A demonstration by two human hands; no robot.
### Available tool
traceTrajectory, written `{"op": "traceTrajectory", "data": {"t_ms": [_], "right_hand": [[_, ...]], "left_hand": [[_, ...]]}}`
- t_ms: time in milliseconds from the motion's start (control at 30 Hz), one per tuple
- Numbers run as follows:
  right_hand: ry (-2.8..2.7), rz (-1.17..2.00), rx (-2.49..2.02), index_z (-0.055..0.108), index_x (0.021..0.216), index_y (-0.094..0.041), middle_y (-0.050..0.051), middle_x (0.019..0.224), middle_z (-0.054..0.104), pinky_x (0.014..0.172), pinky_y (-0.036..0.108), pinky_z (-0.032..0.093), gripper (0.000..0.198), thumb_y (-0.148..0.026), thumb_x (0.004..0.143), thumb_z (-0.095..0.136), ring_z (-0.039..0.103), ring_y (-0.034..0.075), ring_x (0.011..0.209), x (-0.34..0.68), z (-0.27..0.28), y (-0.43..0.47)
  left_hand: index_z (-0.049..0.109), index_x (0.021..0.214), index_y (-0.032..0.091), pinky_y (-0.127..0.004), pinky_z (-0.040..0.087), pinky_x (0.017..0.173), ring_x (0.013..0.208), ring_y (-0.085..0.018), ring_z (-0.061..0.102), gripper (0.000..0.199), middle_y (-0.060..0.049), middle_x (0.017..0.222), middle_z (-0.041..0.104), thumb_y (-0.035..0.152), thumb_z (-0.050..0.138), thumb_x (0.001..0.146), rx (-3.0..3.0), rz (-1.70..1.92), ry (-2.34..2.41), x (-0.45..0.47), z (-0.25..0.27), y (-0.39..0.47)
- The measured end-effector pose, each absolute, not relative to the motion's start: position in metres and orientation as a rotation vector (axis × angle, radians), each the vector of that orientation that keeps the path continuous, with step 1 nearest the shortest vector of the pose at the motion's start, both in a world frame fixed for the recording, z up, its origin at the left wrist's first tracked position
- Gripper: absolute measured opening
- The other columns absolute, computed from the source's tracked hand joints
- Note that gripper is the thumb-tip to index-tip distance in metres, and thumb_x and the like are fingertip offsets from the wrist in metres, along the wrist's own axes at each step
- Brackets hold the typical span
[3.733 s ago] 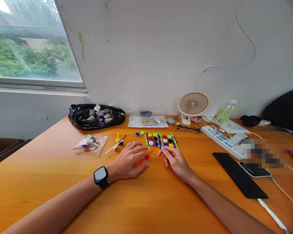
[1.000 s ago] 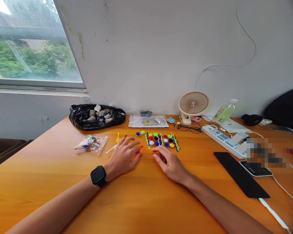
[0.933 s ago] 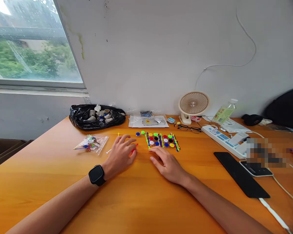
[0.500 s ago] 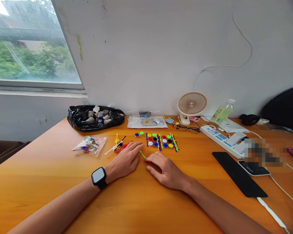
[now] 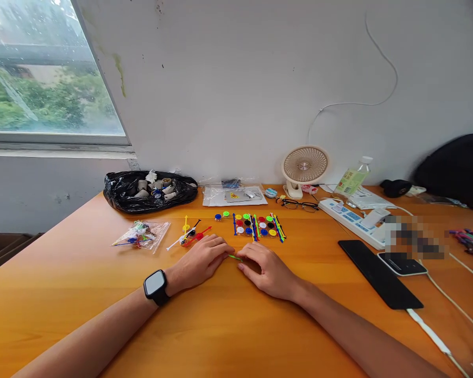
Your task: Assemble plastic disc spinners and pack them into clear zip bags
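Note:
A thin green plastic arrow [image 5: 235, 257] lies between my two hands, low over the table, with both ends partly hidden by fingers. My left hand [image 5: 203, 261], a black watch [image 5: 156, 286] on its wrist, is closed with its fingertips on the arrow's left end. From the other side my right hand [image 5: 268, 269] pinches the right end between curled fingers and thumb. Just beyond the left hand lie loose spinner pieces: a yellow arrow [image 5: 186, 226], a white arrow [image 5: 176, 243] and a red arrow [image 5: 205, 232]. Farther off are rows of coloured discs [image 5: 247, 223] with arrows beside them.
A clear bag of parts [image 5: 144, 234] lies left, behind it a black plastic bag [image 5: 114, 194] of scraps. Along the wall are a packet [image 5: 216, 197], a fan [image 5: 305, 165] and glasses [image 5: 299, 205]. A power strip [image 5: 350, 223] and black phone-like slab [image 5: 378, 273] lie right.
The green arrow has turned from a steep slant to nearly level. My left fingertips have come down and drawn closer to my right hand. The view has shifted slightly.

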State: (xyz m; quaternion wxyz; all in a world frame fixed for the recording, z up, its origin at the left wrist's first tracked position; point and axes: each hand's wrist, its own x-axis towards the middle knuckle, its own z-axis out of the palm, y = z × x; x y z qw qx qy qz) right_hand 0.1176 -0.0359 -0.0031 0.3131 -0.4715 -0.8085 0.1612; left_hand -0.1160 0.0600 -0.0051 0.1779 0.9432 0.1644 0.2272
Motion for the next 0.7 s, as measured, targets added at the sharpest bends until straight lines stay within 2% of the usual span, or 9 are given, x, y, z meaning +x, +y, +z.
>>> {"op": "traceTrajectory", "data": {"t_ms": [167, 300, 400, 700], "right_hand": [[-1.962, 0.396, -1.217, 0.062, 0.129, -0.026, 0.007, 0.116, 0.068, 0.097, 0.039, 0.050, 0.028, -0.021, 0.101, 0.061, 0.062, 0.023, 0.106, 0.119, -0.002, -0.037], [-1.902, 0.369, -1.205, 0.064, 0.121, -0.025, 0.006, 0.108, 0.068, 0.092, 0.038, 0.051, 0.019, -0.022, 0.102, 0.059, 0.063, 0.022, 0.098, 0.119, -0.003, -0.037], [-1.916, 0.424, -1.199, 0.066, 0.113, -0.023, 0.006, 0.103, 0.068, 0.086, 0.035, 0.051, 0.012, -0.022, 0.103, 0.059, 0.062, 0.021, 0.095, 0.118, -0.005, -0.036], [-1.950, 0.497, -1.201, 0.068, 0.104, -0.022, 0.004, 0.097, 0.067, 0.079, 0.032, 0.049, 0.009, -0.023, 0.103, 0.059, 0.061, 0.018, 0.086, 0.118, -0.008, -0.035]], "left_hand": [[0.066, 0.125, 0.024, -0.029, 0.053, 0.090, 0.102, -0.018, 0.067, 0.030, -0.008, 0.115, 0.068, 0.017, 0.043, 0.108, 2.586, 0.797, 0.509, -0.118, -0.009, 0.063], [0.068, 0.112, 0.022, -0.027, 0.054, 0.087, 0.098, -0.017, 0.069, 0.020, -0.007, 0.107, 0.071, 0.017, 0.049, 0.105, 2.524, 1.160, 0.643, -0.119, -0.005, 0.070], [0.069, 0.106, 0.021, -0.028, 0.054, 0.085, 0.096, -0.018, 0.070, 0.019, -0.007, 0.105, 0.073, 0.014, 0.051, 0.102, 2.512, 1.302, 0.762, -0.117, 0.004, 0.081], [0.074, 0.096, 0.018, -0.026, 0.049, 0.072, 0.076, -0.018, 0.070, 0.021, -0.006, 0.088, 0.078, 0.008, 0.056, 0.092, 2.591, 1.024, 1.055, -0.091, 0.013, 0.129]]}}
